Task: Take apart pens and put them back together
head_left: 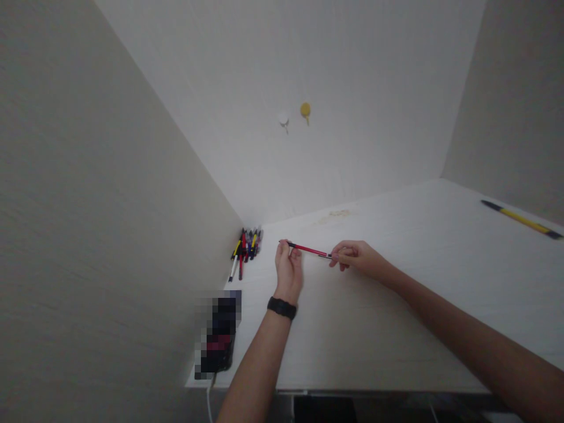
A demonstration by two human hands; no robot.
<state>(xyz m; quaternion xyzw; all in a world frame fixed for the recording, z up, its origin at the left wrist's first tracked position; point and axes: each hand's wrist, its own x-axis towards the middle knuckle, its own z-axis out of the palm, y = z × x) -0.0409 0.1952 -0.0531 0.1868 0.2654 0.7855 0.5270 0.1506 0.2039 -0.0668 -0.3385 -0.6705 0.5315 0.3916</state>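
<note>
A thin red pen [308, 251] with dark ends is held level above the white desk [396, 305], one end in each hand. My left hand [288, 267], with a black band on its wrist, pinches the pen's left end. My right hand [355, 258] is closed round the pen's right end. A pile of several pens [245, 249] in red, yellow, black and white lies in the desk's back left corner, a short way left of my left hand.
A dark phone-like object [218, 341] lies at the desk's front left edge with a white cable below it. A yellow and black pen [522, 219] lies at the far right. Two small hooks [294, 114], white and yellow, are on the back wall.
</note>
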